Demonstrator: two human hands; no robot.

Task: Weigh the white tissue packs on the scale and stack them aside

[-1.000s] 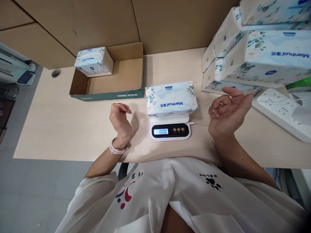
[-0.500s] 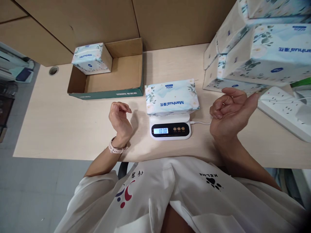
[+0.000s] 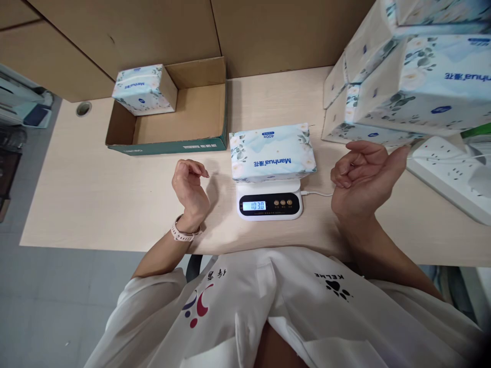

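A pack of tissues [image 3: 273, 152] with a pale blue floral wrapper lies on the white kitchen scale [image 3: 241, 193]. The lit display [image 3: 254, 206] appears to read 103.0. To the left of the scale, my left hand [image 3: 191, 186] rests by the table with its fingers loosely bent and nothing in them. My right hand [image 3: 364, 176] is on the other side, palm turned up, fingers half curled and thumb apart, likewise without anything in it. Neither hand touches the pack or the scale.
An open cardboard box [image 3: 169, 148] stands at the back left, with another tissue pack [image 3: 143, 92] inside at its left end. Several stacked tissue packs [image 3: 433, 87] fill the back right. Near them lies a white power strip [image 3: 447, 176]. A white cable [image 3: 317, 193] leaves the scale's right side.
Only a slight shift of the camera view shows. Both hands, the tissue pack and the display reading stay as they were.
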